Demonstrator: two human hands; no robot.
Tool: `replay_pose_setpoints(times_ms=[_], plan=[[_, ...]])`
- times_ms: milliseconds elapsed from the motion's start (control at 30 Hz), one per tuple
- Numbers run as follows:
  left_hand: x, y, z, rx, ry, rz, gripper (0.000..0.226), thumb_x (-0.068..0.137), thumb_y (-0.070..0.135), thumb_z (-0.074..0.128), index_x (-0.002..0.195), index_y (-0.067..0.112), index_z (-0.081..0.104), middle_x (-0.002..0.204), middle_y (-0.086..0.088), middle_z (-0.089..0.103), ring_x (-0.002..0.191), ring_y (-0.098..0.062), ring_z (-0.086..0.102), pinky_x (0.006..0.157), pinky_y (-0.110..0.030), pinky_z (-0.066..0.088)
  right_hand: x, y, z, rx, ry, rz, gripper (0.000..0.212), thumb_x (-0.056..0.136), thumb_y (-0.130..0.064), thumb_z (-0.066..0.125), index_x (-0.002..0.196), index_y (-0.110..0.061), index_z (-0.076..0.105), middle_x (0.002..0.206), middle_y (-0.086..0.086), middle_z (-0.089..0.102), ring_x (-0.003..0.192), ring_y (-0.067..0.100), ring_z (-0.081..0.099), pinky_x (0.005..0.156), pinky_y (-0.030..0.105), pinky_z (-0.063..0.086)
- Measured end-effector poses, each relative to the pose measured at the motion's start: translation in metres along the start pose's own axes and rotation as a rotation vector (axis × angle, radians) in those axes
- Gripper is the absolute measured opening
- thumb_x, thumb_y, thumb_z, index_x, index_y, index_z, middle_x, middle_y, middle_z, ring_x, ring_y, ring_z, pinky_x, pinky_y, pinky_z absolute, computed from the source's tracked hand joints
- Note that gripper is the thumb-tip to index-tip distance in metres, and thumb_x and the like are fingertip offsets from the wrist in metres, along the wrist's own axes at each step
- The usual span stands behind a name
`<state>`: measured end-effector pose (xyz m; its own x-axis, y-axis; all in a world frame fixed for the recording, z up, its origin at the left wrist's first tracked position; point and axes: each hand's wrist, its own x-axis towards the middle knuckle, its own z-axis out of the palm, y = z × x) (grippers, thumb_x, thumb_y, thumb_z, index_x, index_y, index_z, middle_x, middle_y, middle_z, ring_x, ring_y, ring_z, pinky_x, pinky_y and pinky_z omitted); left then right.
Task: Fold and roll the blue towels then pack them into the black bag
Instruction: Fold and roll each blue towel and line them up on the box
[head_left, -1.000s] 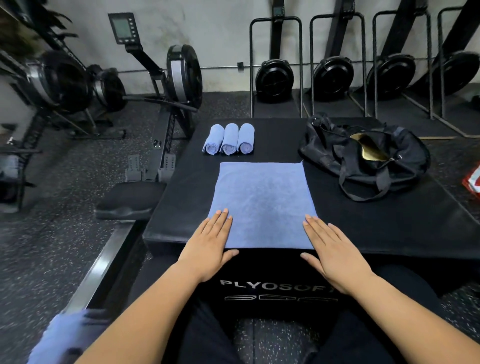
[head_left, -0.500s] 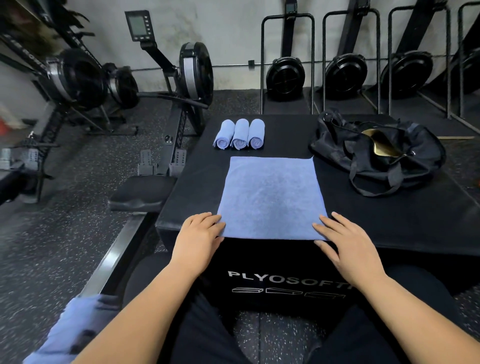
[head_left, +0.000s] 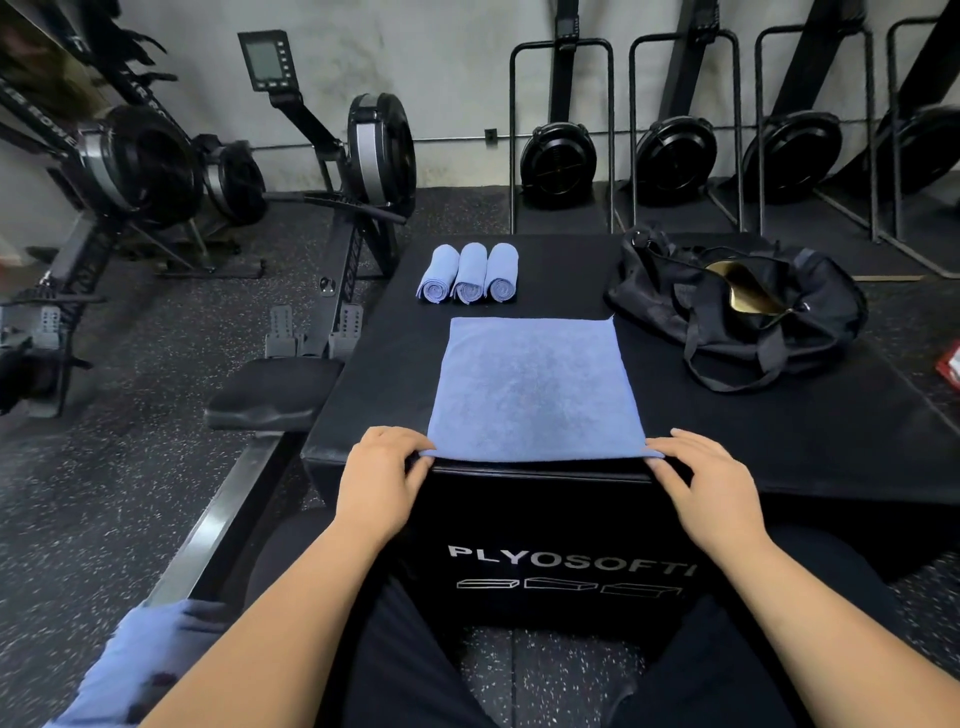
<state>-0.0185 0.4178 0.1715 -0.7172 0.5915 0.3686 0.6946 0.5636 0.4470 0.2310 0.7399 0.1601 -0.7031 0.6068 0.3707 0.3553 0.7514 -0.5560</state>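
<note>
A flat, square blue terry towel (head_left: 535, 389) lies spread on the top of the black padded bench (head_left: 779, 431), its near edge right at the bench's front lip. The person's left hand (head_left: 382, 470) is at the towel's near left corner, its fingers (head_left: 410, 446) curled over the cloth and pinching that corner. The right hand (head_left: 714, 486) is at the near right corner. Its fingers (head_left: 670, 441) are bent, with the tips closed on the corner and the thumb just beneath. This is a pinch as well, though less of the grip shows on this side. Both bare forearms reach in from the bottom of the view, above dark trousers.

Beyond the flat towel, toward the far edge of the bench, three rolled blue towels (head_left: 470, 273) lie side by side and touching, their spiral ends facing the person. To their right sits the black fabric duffel bag (head_left: 810, 312), slumped, with its top open and something gold-coloured (head_left: 737, 293) showing in the opening. Its strap loops trail onto the bench. The bag lies apart from both the flat towel and the rolls.

Off the bench at the lower left, beside the left arm, is a heap of loose blue cloth (head_left: 130, 665) — too blurred to make out further. The bench front carries white lettering, "PLYOSOFT". On the speckled dark floor (head_left: 130, 467) to the left stands a black rowing machine (head_left: 382, 150), and more upright rowing machines (head_left: 558, 161) are stored against the pale wall.
</note>
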Motion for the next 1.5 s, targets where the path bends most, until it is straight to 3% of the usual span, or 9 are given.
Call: replay_pose_setpoints(times_ms=[133, 433, 533, 767, 900, 1067, 1167, 1333, 1500], plan=[[0.002, 0.006, -0.006, -0.186, 0.015, -0.152, 0.011, 0.094, 0.025, 0.076, 0.101, 0.034, 0.076, 0.1, 0.024, 0.069, 0.107, -0.002, 0.056, 0.089, -0.017, 0.043, 0.0, -0.005, -0.006, 0.106, 0.014, 0.085, 0.015, 0.09, -0.025, 0.082, 0.103, -0.032, 0.082, 0.104, -0.029, 0.067, 0.12, 0.008, 0.063, 0.099, 0.027, 0.046], [0.002, 0.015, -0.015, -0.413, 0.028, -0.267, 0.01, 0.096, 0.028, 0.075, 0.097, 0.038, 0.076, 0.101, 0.023, 0.075, 0.108, 0.004, 0.063, 0.097, -0.024, 0.048, 0.0, -0.018, -0.021, 0.32, -0.006, 0.208, 0.018, 0.09, -0.033, 0.081, 0.1, -0.048, 0.079, 0.108, -0.034, 0.07, 0.115, -0.008, 0.059, 0.1, 0.023, 0.045], [-0.001, 0.014, -0.016, -0.426, 0.027, -0.287, 0.007, 0.096, 0.032, 0.074, 0.095, 0.039, 0.074, 0.096, 0.02, 0.076, 0.105, -0.003, 0.066, 0.097, -0.034, 0.052, -0.001, -0.018, -0.026, 0.368, -0.026, 0.241, 0.016, 0.092, -0.034, 0.078, 0.102, -0.047, 0.079, 0.112, -0.025, 0.072, 0.108, -0.013, 0.059, 0.095, 0.021, 0.044], [-0.013, 0.031, -0.027, -0.54, 0.035, -0.303, 0.008, 0.095, 0.027, 0.077, 0.093, 0.035, 0.076, 0.083, 0.012, 0.074, 0.082, -0.006, 0.068, 0.081, -0.024, 0.05, -0.009, -0.017, -0.032, 0.562, 0.014, 0.304, 0.005, 0.093, -0.026, 0.079, 0.096, -0.03, 0.078, 0.089, -0.01, 0.079, 0.095, 0.014, 0.075, 0.093, 0.04, 0.058], [-0.015, 0.034, -0.033, -0.665, 0.052, -0.345, 0.004, 0.094, 0.024, 0.08, 0.094, 0.028, 0.08, 0.083, 0.004, 0.077, 0.083, -0.011, 0.072, 0.085, -0.025, 0.054, -0.01, -0.021, -0.041, 0.642, 0.031, 0.333, 0.003, 0.091, -0.027, 0.081, 0.093, -0.025, 0.08, 0.086, -0.002, 0.079, 0.094, 0.024, 0.074, 0.096, 0.044, 0.055], [0.0, 0.037, -0.035, -0.708, 0.04, -0.362, 0.003, 0.093, 0.021, 0.08, 0.095, 0.024, 0.081, 0.086, -0.003, 0.078, 0.082, -0.009, 0.071, 0.085, -0.023, 0.054, 0.009, -0.027, -0.045, 0.728, 0.051, 0.377, 0.01, 0.089, -0.023, 0.083, 0.097, -0.019, 0.08, 0.087, 0.002, 0.08, 0.087, 0.012, 0.071, 0.099, 0.042, 0.054], [0.023, 0.037, -0.034, -0.685, 0.043, -0.377, 0.002, 0.095, 0.024, 0.079, 0.095, 0.026, 0.08, 0.086, -0.001, 0.078, 0.081, -0.007, 0.069, 0.082, -0.021, 0.053, 0.032, -0.028, -0.041, 0.756, 0.047, 0.419, 0.013, 0.088, -0.026, 0.084, 0.098, -0.018, 0.08, 0.089, 0.005, 0.08, 0.085, 0.015, 0.069, 0.099, 0.047, 0.055], [0.069, 0.036, -0.025, -0.644, 0.026, -0.415, 0.003, 0.097, 0.026, 0.075, 0.096, 0.027, 0.078, 0.085, 0.007, 0.078, 0.079, -0.002, 0.069, 0.078, -0.02, 0.049, 0.078, -0.033, -0.033, 0.744, 0.022, 0.451, 0.007, 0.091, -0.019, 0.082, 0.097, -0.016, 0.079, 0.089, 0.011, 0.079, 0.075, 0.014, 0.067, 0.079, 0.035, 0.058], [0.118, 0.025, -0.01, -0.606, 0.016, -0.466, 0.004, 0.095, 0.029, 0.076, 0.092, 0.027, 0.078, 0.082, 0.006, 0.077, 0.072, -0.004, 0.066, 0.075, -0.023, 0.05, 0.128, -0.025, -0.019, 0.639, -0.041, 0.477, 0.007, 0.092, -0.024, 0.08, 0.098, -0.019, 0.079, 0.085, -0.002, 0.08, 0.077, 0.012, 0.073, 0.073, 0.027, 0.053]])
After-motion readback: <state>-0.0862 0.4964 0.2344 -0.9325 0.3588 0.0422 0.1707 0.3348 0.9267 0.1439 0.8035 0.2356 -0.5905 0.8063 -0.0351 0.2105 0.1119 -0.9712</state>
